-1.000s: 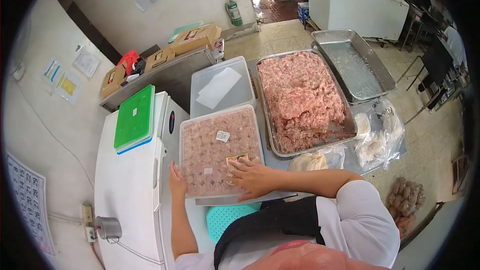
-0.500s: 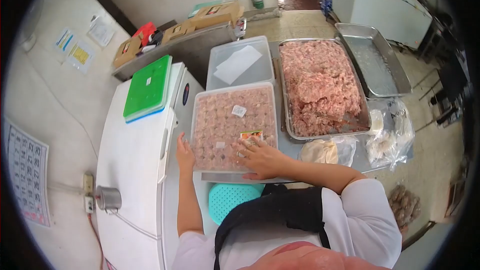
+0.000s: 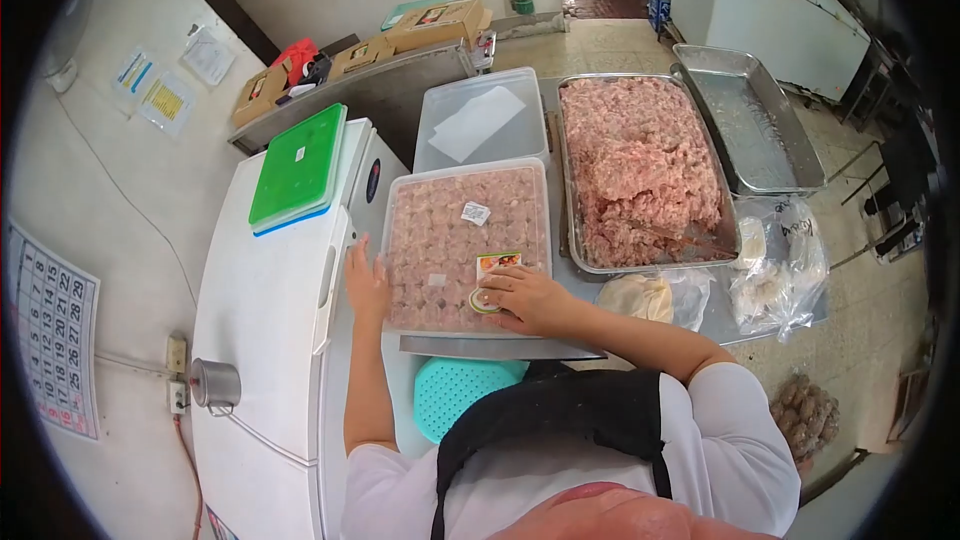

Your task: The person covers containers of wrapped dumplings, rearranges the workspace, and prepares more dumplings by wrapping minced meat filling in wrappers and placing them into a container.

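Above a lidded plastic box (image 3: 440, 295) packed with rows of pale pink pieces on a metal worktop (image 3: 490, 345), a worker's right hand (image 3: 530, 300) lies with fingers slightly bent and unclenched, pressing on a colorful label (image 3: 498, 262) on the lid. The left hand (image 3: 368, 285) stands at the box's 9 o'clock side, fingers extended and gripping nothing visible; whether it touches the wall is unclear. Two small white stickers (image 3: 475, 213) also mark the lid, their print, like the label's, too small to read. At 12 o'clock sits a translucent box (image 3: 440, 100) with white paper (image 3: 478, 124); at 2 o'clock, a steel tray (image 3: 735, 262) heaped with ground meat (image 3: 640, 170); at 3 o'clock, a clear bag (image 3: 780, 280) bearing illegible dark handwriting. A green lid (image 3: 297, 165) rests at 10 o'clock. Toward 9 o'clock, a wall calendar (image 3: 50, 330) shows 8, 15, 22 and 29.
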Tool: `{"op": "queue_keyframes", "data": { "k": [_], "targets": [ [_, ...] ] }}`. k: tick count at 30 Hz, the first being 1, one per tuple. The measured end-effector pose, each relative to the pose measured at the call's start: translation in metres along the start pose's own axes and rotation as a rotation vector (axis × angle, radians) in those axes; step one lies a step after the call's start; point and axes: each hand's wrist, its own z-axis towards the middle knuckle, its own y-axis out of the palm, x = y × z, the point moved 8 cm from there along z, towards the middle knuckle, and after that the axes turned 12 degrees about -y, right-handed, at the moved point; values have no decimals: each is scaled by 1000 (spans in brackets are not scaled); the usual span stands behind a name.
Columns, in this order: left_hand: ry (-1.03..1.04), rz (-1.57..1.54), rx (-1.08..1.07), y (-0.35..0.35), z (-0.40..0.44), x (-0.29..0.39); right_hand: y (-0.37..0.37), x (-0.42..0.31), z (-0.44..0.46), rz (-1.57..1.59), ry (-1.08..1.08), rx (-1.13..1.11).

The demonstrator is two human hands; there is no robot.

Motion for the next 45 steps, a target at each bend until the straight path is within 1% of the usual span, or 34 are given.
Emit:
{"op": "queue_keyframes", "data": {
  "k": [1,3,5,7,9,12,15,17,18,21,24,27,28,30,33,35,37,40,43,45],
  "targets": [
    [57,11,19,-4,6,24,-2,4,-2,68,11,18],
    [168,-110,-6,1,25,84,-8,11,-8,203,31,48],
    [323,-184,-80,27,39,140,-26,15,-17,223,47,73],
    [316,-269,-279,66,52,191,-46,22,-30,208,71,80],
    [373,-199,-334,112,64,233,-66,30,-49,158,101,69],
    [134,20,-548,201,86,255,-108,42,-81,61,173,126],
    [174,279,-549,277,106,250,-149,48,-110,-5,227,177],
    [192,343,-610,308,115,246,-169,50,-132,-13,276,217],
    [198,377,-638,312,117,248,-178,52,-142,-15,296,237],
    [324,418,-649,316,116,256,-200,58,-172,-16,337,291],
    [338,331,-662,309,126,259,-223,65,-199,-46,427,351],
    [230,4,-603,269,146,268,-242,75,-209,-127,382,385],
    [226,-29,-541,252,149,273,-244,79,-204,-138,373,363],
    [219,-94,-420,220,153,281,-249,89,-185,-162,361,320],
    [247,-234,-356,196,151,281,-241,111,-138,-216,264,256],
    [283,-289,-323,187,146,279,-218,135,-104,-341,191,173],
    [302,-318,-299,179,143,278,-199,155,-68,-424,92,202],
    [305,-342,-300,168,138,281,-169,189,-24,-546,78,176],
    [306,-369,-325,158,136,285,-143,212,-1,-524,102,205],
    [298,-353,-349,160,138,283,-138,223,-1,-518,141,232]
  ]
}}
